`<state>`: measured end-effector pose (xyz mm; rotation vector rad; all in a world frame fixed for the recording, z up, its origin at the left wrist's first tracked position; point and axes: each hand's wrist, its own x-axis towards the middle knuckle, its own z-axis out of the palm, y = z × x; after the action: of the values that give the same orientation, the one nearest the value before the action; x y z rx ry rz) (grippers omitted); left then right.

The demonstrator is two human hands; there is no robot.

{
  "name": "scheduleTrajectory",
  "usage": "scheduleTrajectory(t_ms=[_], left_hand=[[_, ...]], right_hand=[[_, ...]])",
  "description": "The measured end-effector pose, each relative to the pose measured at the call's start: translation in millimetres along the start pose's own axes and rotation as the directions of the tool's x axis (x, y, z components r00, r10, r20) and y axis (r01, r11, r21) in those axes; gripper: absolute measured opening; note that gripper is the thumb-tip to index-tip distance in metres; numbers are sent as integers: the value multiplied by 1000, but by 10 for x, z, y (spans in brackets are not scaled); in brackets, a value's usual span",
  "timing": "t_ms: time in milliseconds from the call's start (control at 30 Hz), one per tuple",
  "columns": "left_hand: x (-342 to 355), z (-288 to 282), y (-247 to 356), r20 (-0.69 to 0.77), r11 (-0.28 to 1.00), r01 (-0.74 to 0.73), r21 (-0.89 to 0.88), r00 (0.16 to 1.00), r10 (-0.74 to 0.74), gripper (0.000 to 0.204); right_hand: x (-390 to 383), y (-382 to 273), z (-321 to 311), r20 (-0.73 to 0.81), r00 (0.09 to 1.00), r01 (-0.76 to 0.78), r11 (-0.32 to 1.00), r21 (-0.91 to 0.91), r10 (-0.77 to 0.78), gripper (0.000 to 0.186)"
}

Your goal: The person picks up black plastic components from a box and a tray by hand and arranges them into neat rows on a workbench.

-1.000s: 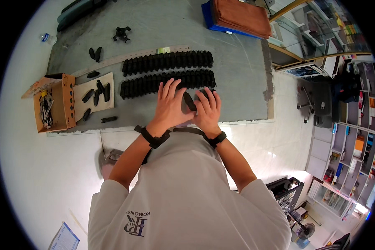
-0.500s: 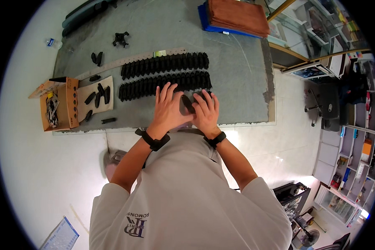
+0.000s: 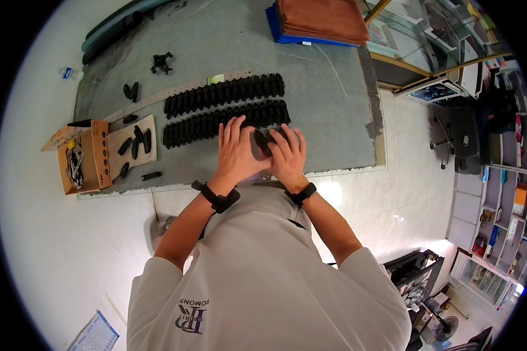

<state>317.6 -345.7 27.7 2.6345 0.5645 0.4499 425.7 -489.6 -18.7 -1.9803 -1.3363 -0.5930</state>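
My left hand and my right hand meet at the grey table's near edge, around a dark oblong piece. My left fingers arch forward with the thumb by the piece, and my right fingers curl over it; both appear to grip it, though the contact points are partly hidden. Just beyond my fingertips lie two long rows of black parts, packed side by side. Several loose black pieces rest on a beige sheet to the left.
An open cardboard box holding small items stands at the table's left end. A ruler runs behind the rows, near a black jointed object. Stacked brown and blue cloths lie far back; a black chair stands right.
Both hands stay around the dark piece, with the fingers shifting slightly. The whole view has moved a little; nothing on the table has visibly changed place.
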Motion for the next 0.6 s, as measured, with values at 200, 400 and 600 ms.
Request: scheduleTrajectory(t_ms=[200, 400, 600], left_hand=[[21, 0, 34, 114, 1000, 11, 1, 993, -11, 79], [38, 53, -126, 52, 999, 4, 41, 999, -6, 81], [51, 24, -328, 303, 968, -184, 169, 944, 127, 82]], right_hand=[[-33, 14, -37, 11, 1000, -2, 1000, 14, 2, 23], [-110, 84, -78, 174, 983, -74, 995, 73, 60, 43], [-334, 438, -310, 337, 929, -223, 958, 183, 152, 63]])
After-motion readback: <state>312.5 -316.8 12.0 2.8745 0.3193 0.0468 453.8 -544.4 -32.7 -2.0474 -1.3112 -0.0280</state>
